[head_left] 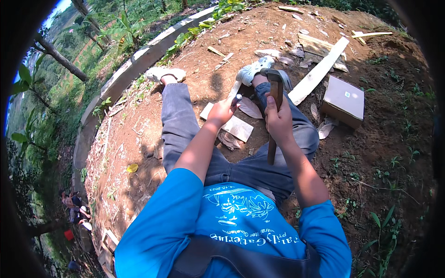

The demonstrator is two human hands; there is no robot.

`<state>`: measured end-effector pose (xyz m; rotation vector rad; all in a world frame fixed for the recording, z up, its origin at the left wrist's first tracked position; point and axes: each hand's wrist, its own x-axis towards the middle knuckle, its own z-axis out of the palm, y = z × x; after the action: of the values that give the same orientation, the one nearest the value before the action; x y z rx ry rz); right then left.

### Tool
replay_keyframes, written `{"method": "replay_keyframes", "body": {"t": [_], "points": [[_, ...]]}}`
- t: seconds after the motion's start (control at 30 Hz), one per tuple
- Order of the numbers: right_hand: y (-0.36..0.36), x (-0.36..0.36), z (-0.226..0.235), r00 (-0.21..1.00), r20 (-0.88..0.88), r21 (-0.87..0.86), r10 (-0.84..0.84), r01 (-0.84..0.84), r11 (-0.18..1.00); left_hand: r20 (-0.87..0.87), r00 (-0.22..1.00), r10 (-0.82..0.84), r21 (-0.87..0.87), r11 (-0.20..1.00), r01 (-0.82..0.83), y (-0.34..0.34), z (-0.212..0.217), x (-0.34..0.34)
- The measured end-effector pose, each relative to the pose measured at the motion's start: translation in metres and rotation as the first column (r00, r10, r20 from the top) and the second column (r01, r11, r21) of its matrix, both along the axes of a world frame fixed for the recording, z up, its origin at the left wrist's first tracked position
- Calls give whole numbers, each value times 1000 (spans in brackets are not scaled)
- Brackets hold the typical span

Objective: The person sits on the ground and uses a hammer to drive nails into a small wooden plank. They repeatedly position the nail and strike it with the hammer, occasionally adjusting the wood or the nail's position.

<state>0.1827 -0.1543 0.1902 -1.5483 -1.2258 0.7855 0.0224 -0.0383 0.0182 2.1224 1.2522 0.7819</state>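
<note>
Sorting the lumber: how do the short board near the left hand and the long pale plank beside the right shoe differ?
Length: the plank looks much longer than the short board.
Place: the plank lies outside the right shoe; the short board lies inside it, partly hidden by the left hand and wrist.
Shared: both look like flat, light-coloured wood.

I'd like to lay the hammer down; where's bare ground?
The hammer could rest on mostly bare soil between the concrete curb and left trouser leg. Right of the cardboard box, soil shows with scattered plants. Crowded: between the legs, a short board and dry leaves; beside the right shoe, a long board.
</note>
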Motion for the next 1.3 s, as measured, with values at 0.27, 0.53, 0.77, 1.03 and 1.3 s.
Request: {"method": "replay_keyframes", "body": {"t": [0.27,0.53,0.77,1.03,1.3], "points": [[4,14,29,987,-98,-76,130,-137,988,-83,995,-50,-64,997,44,0,-5,-2],[-11,0,39,968,-251,441,-22,134,887,-19,998,-54,-21,998,54,3,2,3],[-2,0,-12,994,-68,-207,87,-99,973,-64,998,-20,-97,995,14,-3,-2,-11],[14,13,-49,948,258,-71,187,-174,982,8,1000,-5,-33,999,5,-1,2,2],[-8,13,124,960,-257,385,110,-3,923,-18,1000,-3,-8,1000,3,1,-3,-9]]}}
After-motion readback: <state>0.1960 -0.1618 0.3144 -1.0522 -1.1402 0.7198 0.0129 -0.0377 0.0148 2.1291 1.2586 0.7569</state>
